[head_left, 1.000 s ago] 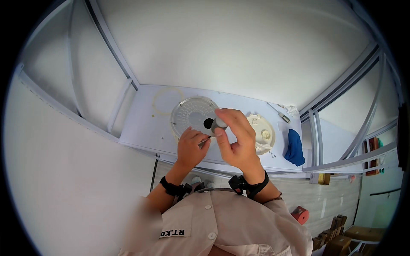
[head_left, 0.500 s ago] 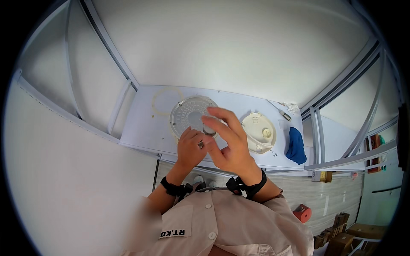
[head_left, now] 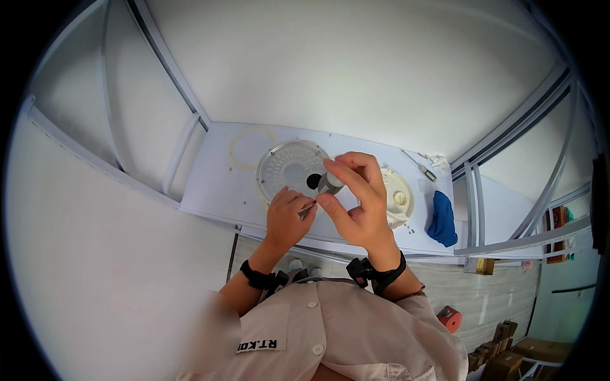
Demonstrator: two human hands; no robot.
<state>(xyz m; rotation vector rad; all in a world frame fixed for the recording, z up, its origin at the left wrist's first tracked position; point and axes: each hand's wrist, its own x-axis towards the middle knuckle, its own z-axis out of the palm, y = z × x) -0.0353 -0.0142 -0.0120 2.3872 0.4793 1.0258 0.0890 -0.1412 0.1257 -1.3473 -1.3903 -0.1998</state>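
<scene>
Grey cylinder [head_left: 326,187], short, with a paler rounded end: held above the table [head_left: 349,145], seen against the right-hand edge of the clear disc and just beside its black round spot [head_left: 314,181]. The cylinder is tilted.

Right hand [head_left: 365,209]: grasping the cylinder between thumb and bent fingers; contact at the far side is hidden. Left hand [head_left: 287,219]: fingers curled in, pinching a small metallic piece [head_left: 305,211], most of which is covered. Its exposed end points toward the cylinder; whether the two touch cannot be told.

Clear disc [head_left: 284,170]: flat on the table beyond the left hand, rings of fine pattern visible, metallic-looking rim. Thin yellowish ring [head_left: 230,147] lies to the left of the disc, near the table's back edge.

Cream round housing [head_left: 403,180]: on the table to the right, partly covered by the right hand; a smaller round part sits in it. Small grey bits [head_left: 411,231] lie just beside it. Farther right: a blue cloth [head_left: 442,221], bunched; a screwdriver-like tool [head_left: 430,173], its thin shaft pointing away to the left; crumpled white material [head_left: 438,162] near its handle.

Both wrists carry black bands. Red roll [head_left: 450,319]: on the floor, lower right.
</scene>
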